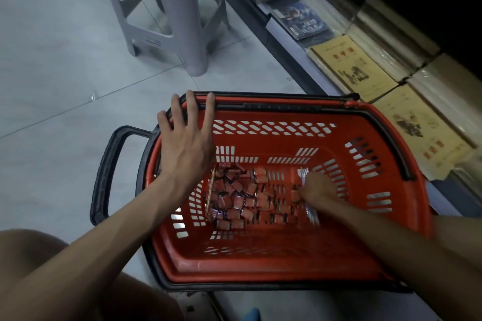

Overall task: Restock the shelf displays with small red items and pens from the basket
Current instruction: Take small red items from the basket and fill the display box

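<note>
With the left hand point(186, 143) splayed flat on the red basket point(260, 272), the right hand point(317, 187) touched the pens point(312, 214), its grip too blurred to tell; the pick likely needed a firm pinch next.

**Tally of Things in View**

One basket point(260, 263) was counted. Two hands were seen, a left hand point(186, 138) and a right hand point(317, 187). The red items point(234, 200) were numbered at several dozen; the heap was too crowded for an exact figure. The pens point(310, 211) were blurred, so no count could be made. One thin stick point(210, 195) was noted. One stool point(193, 34) was counted. Two yellow booklets point(352, 65) were shown by their covers, and one blue book point(302, 19) was seen.
</note>
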`<state>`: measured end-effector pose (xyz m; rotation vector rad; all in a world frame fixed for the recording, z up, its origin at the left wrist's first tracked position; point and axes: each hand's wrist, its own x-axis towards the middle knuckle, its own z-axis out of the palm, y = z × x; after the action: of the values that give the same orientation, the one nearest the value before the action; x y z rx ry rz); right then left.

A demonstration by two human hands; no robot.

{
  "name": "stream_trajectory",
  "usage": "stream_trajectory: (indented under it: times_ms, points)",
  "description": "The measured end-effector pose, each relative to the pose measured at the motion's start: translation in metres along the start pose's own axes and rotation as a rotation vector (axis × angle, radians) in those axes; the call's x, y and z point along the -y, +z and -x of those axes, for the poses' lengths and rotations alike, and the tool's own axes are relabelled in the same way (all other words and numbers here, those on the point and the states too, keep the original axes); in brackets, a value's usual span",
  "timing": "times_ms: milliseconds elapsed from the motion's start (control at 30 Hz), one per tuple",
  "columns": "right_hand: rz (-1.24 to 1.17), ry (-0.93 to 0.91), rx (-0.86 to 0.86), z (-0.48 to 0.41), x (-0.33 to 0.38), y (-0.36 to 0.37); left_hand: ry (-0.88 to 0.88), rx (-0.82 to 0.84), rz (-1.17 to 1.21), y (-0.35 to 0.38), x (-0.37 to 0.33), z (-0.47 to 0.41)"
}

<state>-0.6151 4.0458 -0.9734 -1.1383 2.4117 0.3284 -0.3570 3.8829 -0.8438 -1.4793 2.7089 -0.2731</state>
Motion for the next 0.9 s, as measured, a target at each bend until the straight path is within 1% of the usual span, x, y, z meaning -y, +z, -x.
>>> stream_trajectory:
  times_ms: [100,167,200,267,367,467,533,600,667,767,833,900]
  points:
    - [0.261,-0.04,0.048,0.0,-0.008,0.003,-0.023,0.0,-0.011,0.002,0.002,0.002]
    - [0.398,-0.136,0.085,0.001,0.001,0.002,-0.027,-0.001,-0.008,0.003,0.003,0.002]
    - [0.425,-0.192,0.108,0.003,0.011,0.002,-0.028,-0.003,-0.005,0.004,0.003,0.002]
    - [0.377,-0.321,0.148,0.006,0.038,0.003,-0.032,-0.014,-0.002,0.005,0.004,0.002]
    - [0.147,-0.437,0.247,0.014,0.092,0.014,-0.032,-0.022,0.005,0.008,0.005,0.002]
    - [-0.233,-0.426,0.337,0.018,0.147,0.037,-0.024,-0.018,0.001,0.01,0.004,0.002]
    - [-0.351,-0.433,0.302,0.018,0.178,0.048,-0.022,-0.024,0.0,0.012,0.004,0.002]
    - [-0.388,-0.393,0.231,0.017,0.199,0.052,-0.021,-0.034,0.01,0.014,0.004,0.002]
    - [-0.37,-0.346,0.155,0.011,0.213,0.058,-0.021,-0.05,0.021,0.015,0.004,0.002]
    - [-0.309,-0.291,0.176,0.002,0.224,0.065,-0.014,-0.063,0.033,0.017,0.003,0.002]
    - [-0.204,-0.298,0.17,0.002,0.229,0.065,-0.01,-0.058,0.033,0.017,0.002,0.002]
    - [-0.151,-0.383,0.164,0.007,0.229,0.055,-0.006,-0.058,0.045,0.016,0.002,0.002]
